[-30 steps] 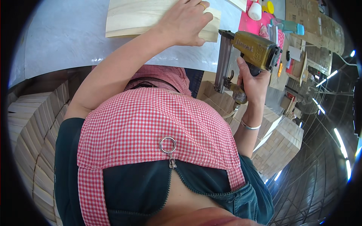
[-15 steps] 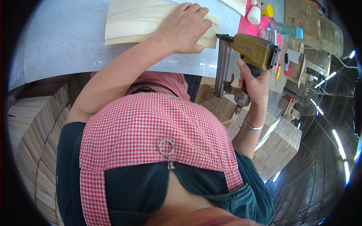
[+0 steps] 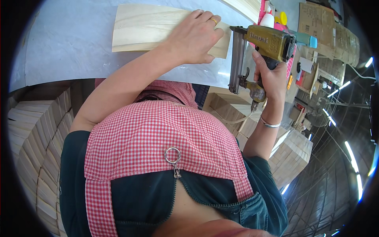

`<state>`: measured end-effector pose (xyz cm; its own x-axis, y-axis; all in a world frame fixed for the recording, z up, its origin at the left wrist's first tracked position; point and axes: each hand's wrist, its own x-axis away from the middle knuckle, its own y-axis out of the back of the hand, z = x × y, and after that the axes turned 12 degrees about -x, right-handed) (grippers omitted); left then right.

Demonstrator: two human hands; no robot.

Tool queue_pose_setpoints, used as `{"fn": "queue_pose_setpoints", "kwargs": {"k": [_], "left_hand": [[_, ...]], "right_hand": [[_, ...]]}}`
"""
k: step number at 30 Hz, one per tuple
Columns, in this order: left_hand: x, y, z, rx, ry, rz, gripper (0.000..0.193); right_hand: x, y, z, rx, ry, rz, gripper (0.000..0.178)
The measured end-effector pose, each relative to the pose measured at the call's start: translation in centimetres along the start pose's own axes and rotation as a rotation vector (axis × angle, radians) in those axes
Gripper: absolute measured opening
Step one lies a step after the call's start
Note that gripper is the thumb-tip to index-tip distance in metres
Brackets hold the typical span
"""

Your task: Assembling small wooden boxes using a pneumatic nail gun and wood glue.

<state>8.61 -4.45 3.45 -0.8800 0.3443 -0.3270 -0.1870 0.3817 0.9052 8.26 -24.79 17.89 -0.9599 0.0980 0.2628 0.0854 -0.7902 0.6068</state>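
Observation:
My left hand (image 3: 196, 38) lies over the right part of a thin pale wooden board (image 3: 144, 28). Its fingers bend toward the board's far edge and the thumb rests at the near edge, so the hand is closed on it. What lies under the palm is hidden. My right hand (image 3: 271, 77) is wrapped round the grip of a brass-coloured air nail gun (image 3: 268, 42). The nose of the gun points at the board's right end, very close to it; whether they touch I cannot tell. A hose runs from the bottom of its handle.
The board is on a grey-white tabletop (image 3: 67, 51). More pale wood (image 3: 246, 8) lies at the far edge. A white bottle (image 3: 267, 19) and a yellow cap (image 3: 281, 17) stand beyond the gun. Wood stacks (image 3: 37, 126) fill the left; others (image 3: 292, 154) stand at right.
The nail gun and my right hand have moved a little farther away and slightly right. My left hand and the board sit slightly lower in the picture, with the hand still on the board.

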Motion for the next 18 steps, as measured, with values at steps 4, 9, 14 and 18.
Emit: {"fn": "queue_pose_setpoints", "kwargs": {"k": [4,9,14,18], "left_hand": [[0.0,0.0,-0.1,0.0,-0.004,0.002,0.041],[-0.1,0.0,-0.2,-0.002,-0.001,-0.014,0.039],[0.3,0.1,0.2,-0.03,-0.024,-0.053,0.055],[1.7,1.4,1.9,-0.092,-0.052,-0.113,0.065]], "right_hand": [[-0.1,0.0,-0.1,-0.022,-0.003,-0.006,0.022],[-0.1,0.3,-0.4,-0.037,-0.022,-0.005,0.023],[-0.1,0.2,-0.1,-0.037,-0.032,0.019,0.023],[0.1,-0.1,0.1,-0.057,-0.02,0.002,0.022]]}}
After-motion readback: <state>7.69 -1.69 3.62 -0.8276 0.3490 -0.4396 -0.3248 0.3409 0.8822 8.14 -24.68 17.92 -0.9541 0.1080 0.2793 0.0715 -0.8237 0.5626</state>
